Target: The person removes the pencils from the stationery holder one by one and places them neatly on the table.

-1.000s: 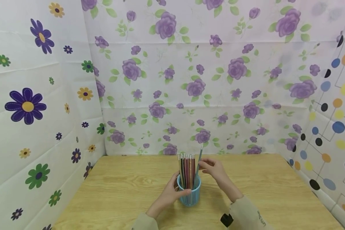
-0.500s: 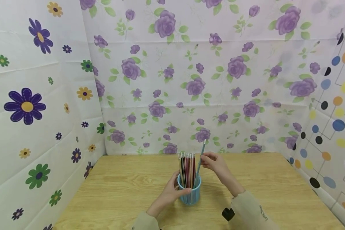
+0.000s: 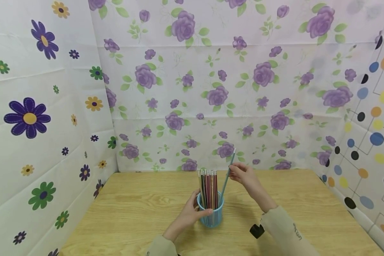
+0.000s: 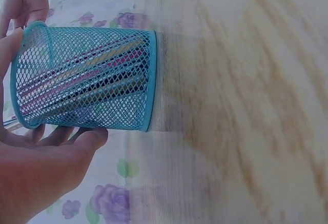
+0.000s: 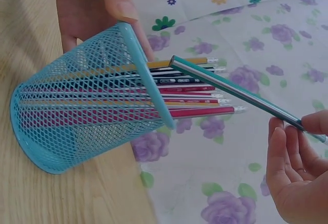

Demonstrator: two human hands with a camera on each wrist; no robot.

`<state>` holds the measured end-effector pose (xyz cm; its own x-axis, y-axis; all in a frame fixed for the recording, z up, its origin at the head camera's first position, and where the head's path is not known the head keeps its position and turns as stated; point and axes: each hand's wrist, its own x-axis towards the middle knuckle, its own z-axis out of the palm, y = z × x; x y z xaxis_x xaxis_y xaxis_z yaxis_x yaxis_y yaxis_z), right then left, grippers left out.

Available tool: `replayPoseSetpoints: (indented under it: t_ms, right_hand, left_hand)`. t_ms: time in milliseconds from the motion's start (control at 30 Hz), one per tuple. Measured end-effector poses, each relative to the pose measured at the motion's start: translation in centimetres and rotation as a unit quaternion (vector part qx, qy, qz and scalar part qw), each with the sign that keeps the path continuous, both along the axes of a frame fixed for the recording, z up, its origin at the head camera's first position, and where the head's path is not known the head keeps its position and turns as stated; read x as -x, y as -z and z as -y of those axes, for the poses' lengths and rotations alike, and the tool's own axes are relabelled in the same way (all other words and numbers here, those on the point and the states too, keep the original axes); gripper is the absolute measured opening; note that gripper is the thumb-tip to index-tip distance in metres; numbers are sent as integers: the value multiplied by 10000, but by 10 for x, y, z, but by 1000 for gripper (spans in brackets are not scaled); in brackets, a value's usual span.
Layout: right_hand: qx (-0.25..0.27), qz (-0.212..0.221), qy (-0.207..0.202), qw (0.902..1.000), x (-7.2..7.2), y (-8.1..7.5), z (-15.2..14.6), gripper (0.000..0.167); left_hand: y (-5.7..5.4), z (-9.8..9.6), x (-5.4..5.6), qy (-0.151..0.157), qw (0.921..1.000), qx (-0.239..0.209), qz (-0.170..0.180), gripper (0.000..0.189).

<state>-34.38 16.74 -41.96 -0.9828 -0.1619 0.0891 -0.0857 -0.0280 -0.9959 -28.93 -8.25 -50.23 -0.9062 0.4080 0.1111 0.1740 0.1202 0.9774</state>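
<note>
A light blue mesh pencil cup (image 3: pixel 212 217) stands upright on the table, with several pencils (image 5: pixel 192 87) in it, eraser ends up. My left hand (image 3: pixel 189 212) holds the cup near its rim, thumb in front and fingers round the far left side. In my right hand (image 3: pixel 248 179), thumb and fingertips pinch a teal striped pencil (image 3: pixel 228 177) near its eraser end. That pencil slants up to the right, and its flat lower end shows beside the cup's rim in the right wrist view. In the left wrist view the mesh cup (image 4: pixel 87 78) shows the other pencils inside.
The wood-grain table (image 3: pixel 140 206) spreads around the cup on all sides. Floral sheeting (image 3: pixel 179 89) closes off the back, with patterned sheets at left and right. A small black object (image 3: pixel 257 231) is by the right sleeve.
My right hand has moved up and to the right, drawing the teal pencil higher and tilting it further right. The left hand and the cup stay about where they were.
</note>
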Motion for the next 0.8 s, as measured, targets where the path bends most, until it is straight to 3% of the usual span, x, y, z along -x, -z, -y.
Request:
replayPoseSetpoints:
  t_ms: [367,800]
  right_hand:
    - [137,68,46,9999,1,1,-13,40]
    - [40,315,234,9992,4,26,-19,28]
  left_hand:
    - [2,1,1,13,10000,57,32,85]
    - [0,1,0,81,9999,120,-61,87]
